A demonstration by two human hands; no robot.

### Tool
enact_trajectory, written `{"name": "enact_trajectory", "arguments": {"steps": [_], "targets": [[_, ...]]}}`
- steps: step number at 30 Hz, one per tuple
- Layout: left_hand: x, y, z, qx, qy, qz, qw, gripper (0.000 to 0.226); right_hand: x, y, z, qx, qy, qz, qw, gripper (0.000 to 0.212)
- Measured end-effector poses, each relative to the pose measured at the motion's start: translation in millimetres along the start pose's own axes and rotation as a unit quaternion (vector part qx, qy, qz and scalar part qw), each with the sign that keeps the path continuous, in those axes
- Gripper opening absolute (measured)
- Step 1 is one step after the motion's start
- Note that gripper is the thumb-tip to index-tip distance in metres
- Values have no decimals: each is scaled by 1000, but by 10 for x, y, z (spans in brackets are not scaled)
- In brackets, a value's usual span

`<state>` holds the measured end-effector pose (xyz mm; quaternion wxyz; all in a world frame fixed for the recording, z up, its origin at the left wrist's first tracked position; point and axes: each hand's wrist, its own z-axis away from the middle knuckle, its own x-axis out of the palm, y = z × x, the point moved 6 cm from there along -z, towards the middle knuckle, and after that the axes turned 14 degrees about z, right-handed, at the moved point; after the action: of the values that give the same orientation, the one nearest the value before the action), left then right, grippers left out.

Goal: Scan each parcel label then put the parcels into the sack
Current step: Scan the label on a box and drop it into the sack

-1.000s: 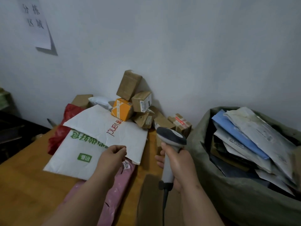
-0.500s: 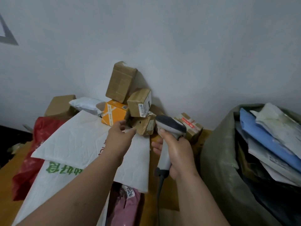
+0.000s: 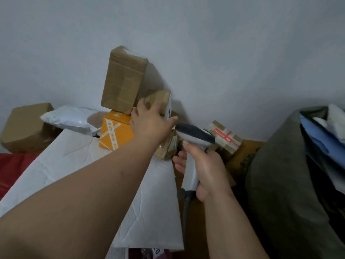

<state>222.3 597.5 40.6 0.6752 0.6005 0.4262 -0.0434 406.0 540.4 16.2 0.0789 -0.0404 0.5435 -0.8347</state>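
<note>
My left hand (image 3: 149, 122) grips the small box (image 3: 159, 101); my right hand (image 3: 207, 171) holds the scanner (image 3: 194, 136). Next: turn its label toward the scanner.

Left arm: bare forearm stretched forward and up from the lower left | Left hand (image 3: 151, 124): fingers spread and curved around something small, back of hand facing the camera | Right arm: bare forearm rising from the bottom edge | Right hand (image 3: 203, 171): fist wrapped round an upright handle, knuckles right.
</note>
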Motion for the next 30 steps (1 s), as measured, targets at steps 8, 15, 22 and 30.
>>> {"name": "enact_trajectory", "arguments": {"steps": [8,15,22,30], "targets": [[-98,-151,-99,-25,46,70,996,43,-32,52,-12,10,8,3,1000,21],[-433,-207,355,-100,102,332,932,53,-278,-5,181,-6,19,-41,999,22],[-411,-238,1392,-206,21,618,758,53,-568,-144,676,-39,-27,-25,999,29],[-650,76,2270,-168,45,669,722,68,-754,-275,1461,-122,-130,154,972,17]]}}
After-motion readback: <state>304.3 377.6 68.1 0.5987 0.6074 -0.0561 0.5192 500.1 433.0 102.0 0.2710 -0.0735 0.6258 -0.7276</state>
